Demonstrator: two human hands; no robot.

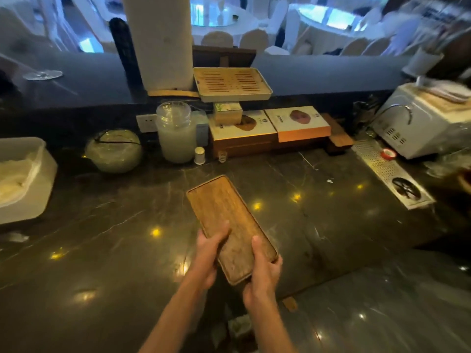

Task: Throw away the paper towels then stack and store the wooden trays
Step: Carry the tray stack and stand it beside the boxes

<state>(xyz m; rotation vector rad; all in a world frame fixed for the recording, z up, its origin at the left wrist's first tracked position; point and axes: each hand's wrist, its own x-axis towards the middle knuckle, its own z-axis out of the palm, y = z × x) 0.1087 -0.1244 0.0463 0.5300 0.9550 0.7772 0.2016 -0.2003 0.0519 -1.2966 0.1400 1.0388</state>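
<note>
Both hands are gripping the near end of the wooden tray (229, 225). The left hand (207, 258) is laying its thumb flat across the tray's top face, pressing down on the wood, with the other fingers tucked underneath where I can't see them. The right hand (263, 272) is doing the mirror version: thumb pointing up along the right rim, the rest curled around the near corner and underside. So it's a pinch on each side, thumb on top and fingers below.

The tray itself is looking pretty nice: a long, narrow rectangle with rounded corners and a low raised lip running all the way round. It's a warm mid-brown with obvious grain streaking along its length, and the inside is sitting bare. It's angling away from the person, far end pointing up and to the left, over the dark marble counter (102, 238). Can't tell if the far end is touching the stone or hovering just above it.

Everything else is sitting beyond the tray's far end. Straight past it, a couple of flat boxes (270, 126) are lying against the back wall, with a pale slatted tray (232, 84) perching higher up above them. To the left of those a big frosted glass jar (175, 133) is standing, and further left a round glass bowl (114, 150). Way off to the tray's right, a metal drain grate (382, 169) is running along the counter beside a white machine (418, 123).
</note>
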